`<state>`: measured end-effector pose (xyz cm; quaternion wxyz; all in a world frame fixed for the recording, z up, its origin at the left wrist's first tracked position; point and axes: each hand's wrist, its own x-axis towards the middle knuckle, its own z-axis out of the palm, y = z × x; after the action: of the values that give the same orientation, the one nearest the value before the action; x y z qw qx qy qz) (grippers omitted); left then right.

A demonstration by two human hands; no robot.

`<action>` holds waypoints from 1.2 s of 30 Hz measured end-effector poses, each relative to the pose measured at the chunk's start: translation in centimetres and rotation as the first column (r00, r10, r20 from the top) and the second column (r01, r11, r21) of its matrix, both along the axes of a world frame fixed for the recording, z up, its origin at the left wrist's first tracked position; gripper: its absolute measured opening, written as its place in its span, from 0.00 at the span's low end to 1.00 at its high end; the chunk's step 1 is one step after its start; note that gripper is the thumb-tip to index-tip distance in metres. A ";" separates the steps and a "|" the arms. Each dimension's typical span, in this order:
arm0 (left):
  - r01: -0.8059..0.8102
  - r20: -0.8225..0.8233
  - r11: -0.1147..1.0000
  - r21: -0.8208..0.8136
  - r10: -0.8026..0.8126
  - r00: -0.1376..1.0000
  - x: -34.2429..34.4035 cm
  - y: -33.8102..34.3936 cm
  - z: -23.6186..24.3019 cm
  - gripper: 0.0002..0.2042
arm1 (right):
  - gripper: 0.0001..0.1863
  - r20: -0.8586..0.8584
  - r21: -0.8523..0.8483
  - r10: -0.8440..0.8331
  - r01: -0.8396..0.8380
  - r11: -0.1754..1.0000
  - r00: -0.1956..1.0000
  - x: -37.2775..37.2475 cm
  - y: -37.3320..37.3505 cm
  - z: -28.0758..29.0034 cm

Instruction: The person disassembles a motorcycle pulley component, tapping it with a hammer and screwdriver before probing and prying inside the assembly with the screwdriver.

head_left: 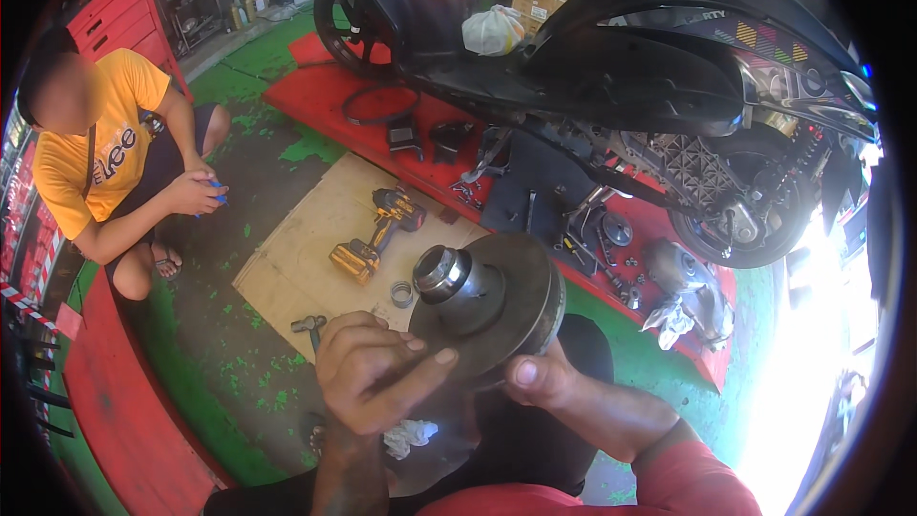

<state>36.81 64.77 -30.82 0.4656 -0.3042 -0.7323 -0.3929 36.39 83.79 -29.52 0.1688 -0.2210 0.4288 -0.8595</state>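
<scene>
My right hand (540, 377) grips a scooter drive pulley (521, 291) by its lower right rim, thumb at the edge. The pulley is a wide grey metal disc, tilted, with a central tube topped by a shiny ring. At its lower left my left hand (368, 373) has its fingers partly bent and apart, fingertips over the disc's edge; whether they press on it I cannot tell. On the cardboard sheet (287, 272) beyond lie a yellow-and-black cordless impact driver (377, 234), a metal ring (402, 294) and a hammer (309, 325).
A black scooter (611, 86) stands on a red platform (439, 177) strewn with a belt (382, 104), wrenches and small parts. A metal cover (683, 277) lies at its right end. A person in yellow (124, 134) crouches at left, holding something blue. A crumpled rag (409, 438) lies below my left hand.
</scene>
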 end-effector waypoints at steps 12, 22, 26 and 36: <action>0.136 0.002 0.969 0.207 -0.140 0.990 -1.3 0.3 -0.4 0.10 | 0.51 -0.023 0.011 -0.024 0.024 1.000 0.999 -0.5 0.2 0.5; 0.043 -0.041 0.984 0.173 -0.036 0.999 -0.3 0.4 -0.8 0.09 | 0.60 -0.155 0.271 -0.199 0.235 0.933 0.968 -0.1 0.7 -0.7; 0.035 -0.049 0.975 0.218 -0.025 0.998 -0.3 0.7 -1.3 0.10 | 0.62 -0.381 0.343 -0.146 0.286 0.895 0.913 -0.3 1.0 -1.0; 0.013 -0.096 0.991 0.135 0.000 0.995 -0.3 0.9 -0.7 0.10 | 0.60 -0.224 0.202 -0.138 0.185 0.962 0.965 -0.1 1.3 -1.6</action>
<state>36.56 65.70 -31.56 0.5183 -0.2929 -0.6799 -0.4282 36.26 85.09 -31.12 0.0756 -0.2533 0.5539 -0.7895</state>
